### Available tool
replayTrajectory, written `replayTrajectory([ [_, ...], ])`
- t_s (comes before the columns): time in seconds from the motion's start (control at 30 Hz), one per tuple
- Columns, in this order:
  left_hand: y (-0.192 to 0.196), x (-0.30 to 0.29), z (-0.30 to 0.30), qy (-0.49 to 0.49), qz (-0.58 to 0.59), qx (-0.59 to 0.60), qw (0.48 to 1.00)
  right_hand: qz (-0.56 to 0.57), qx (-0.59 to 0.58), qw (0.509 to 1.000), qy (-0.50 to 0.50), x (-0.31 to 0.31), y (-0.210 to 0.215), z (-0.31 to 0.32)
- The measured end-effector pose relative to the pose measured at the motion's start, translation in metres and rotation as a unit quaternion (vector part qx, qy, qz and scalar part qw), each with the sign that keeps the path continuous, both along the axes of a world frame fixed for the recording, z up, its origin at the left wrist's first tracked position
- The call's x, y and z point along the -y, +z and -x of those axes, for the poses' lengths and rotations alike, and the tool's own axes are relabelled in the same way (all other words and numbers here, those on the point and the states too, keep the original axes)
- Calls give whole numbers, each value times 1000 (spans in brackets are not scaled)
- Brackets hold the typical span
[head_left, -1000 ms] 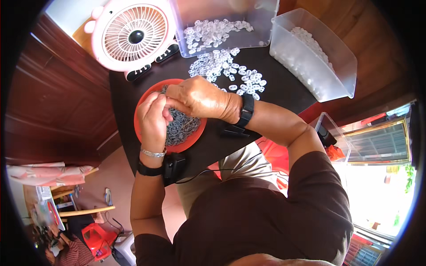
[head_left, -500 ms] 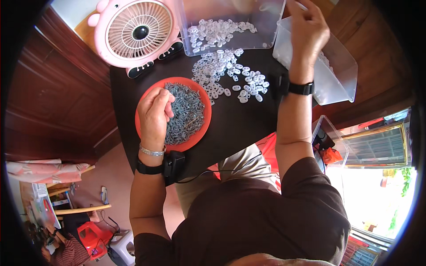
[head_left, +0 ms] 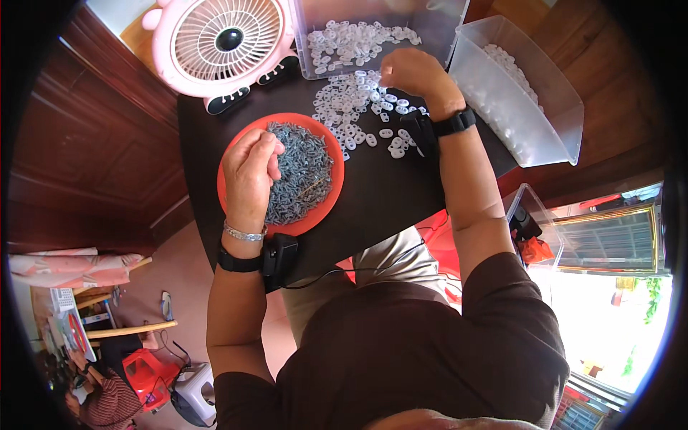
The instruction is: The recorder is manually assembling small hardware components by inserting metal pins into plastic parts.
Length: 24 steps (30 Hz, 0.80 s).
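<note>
Head view. I work from this single feed. The dark table [head_left: 387, 183] carries the parts. An orange-red bowl [head_left: 339, 172] sits toward its left edge, filled with small grey screw-like pieces [head_left: 301, 165]. Loose white oval pieces [head_left: 342, 104], each with two holes, lie between the bowl and the far edge. At that edge, a clear box [head_left: 322, 11] faces me with its opening and holds more of them. A translucent bin [head_left: 562, 115] with further white pieces stands at the right edge; a pink fan [head_left: 229, 39] stands at the far left corner.

Left hand [head_left: 251, 165]: positioned over the left side of the bowl, fingers curled, thumb toward the forefinger. I cannot tell whether anything is pinched there.

Right hand [head_left: 416, 74]: positioned over the loose white pieces, just in front of the clear box, fingers bent downward and pointing left. The back of the hand blocks most of the fingertips, so contact with a piece is possible but unconfirmed.

Step in hand, by my judgement: selecting a white piece. The next move calls for a fingertip pinch on one oval, separated from its neighbours, with the left hand kept steady above the bowl.
</note>
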<state>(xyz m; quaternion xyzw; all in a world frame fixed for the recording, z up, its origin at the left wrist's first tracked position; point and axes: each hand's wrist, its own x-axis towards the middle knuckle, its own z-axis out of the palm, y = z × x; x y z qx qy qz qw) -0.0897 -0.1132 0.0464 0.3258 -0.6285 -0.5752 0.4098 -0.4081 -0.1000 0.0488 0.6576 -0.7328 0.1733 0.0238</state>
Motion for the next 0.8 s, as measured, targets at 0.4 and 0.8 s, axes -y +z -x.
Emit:
replayTrajectory([
  [0.4,-3,2,1,-4,-1,9,1000,-131,-22,991,28,21,-14,5],
  [0.8,-2,2,-1,-22,14,22,999,-56,513,820,246,15,3,-73],
])
